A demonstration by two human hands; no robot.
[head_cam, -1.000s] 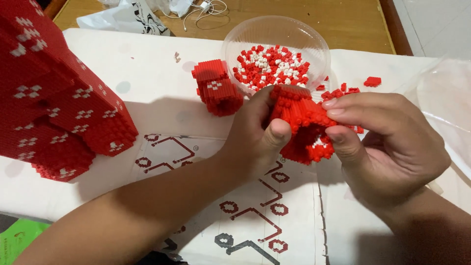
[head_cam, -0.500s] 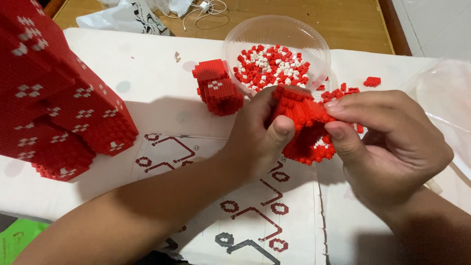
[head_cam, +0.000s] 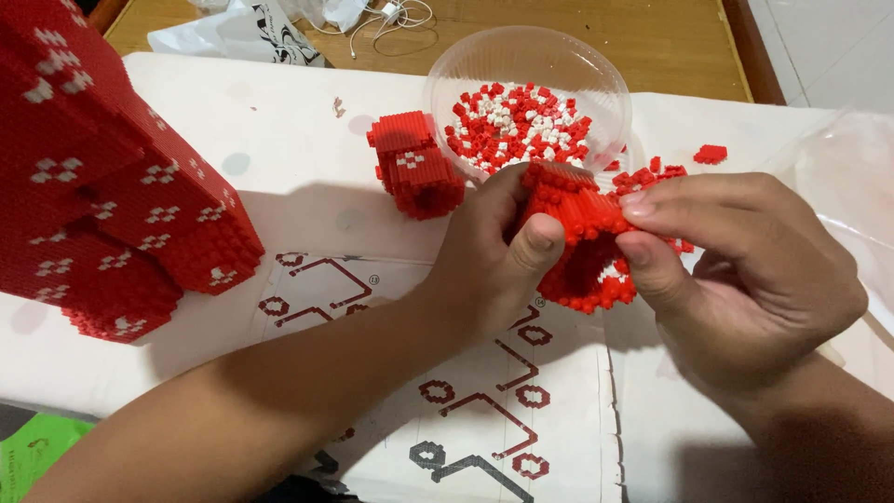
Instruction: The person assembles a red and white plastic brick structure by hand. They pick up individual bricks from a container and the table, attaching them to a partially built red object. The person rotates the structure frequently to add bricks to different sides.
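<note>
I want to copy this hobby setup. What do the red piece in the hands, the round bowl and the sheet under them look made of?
The red block piece looks like hard moulded plastic: tiny studded bricks with a slight sheen. The bowl seems thin clear plastic, since the table shows through its wall. The printed sheet looks like matte paper, lying flat with a crease.

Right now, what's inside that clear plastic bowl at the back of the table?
The clear plastic bowl holds a loose heap of small red and white bricks. Its near rim and the bricks there are hidden behind the red brick piece held by both hands.
</note>
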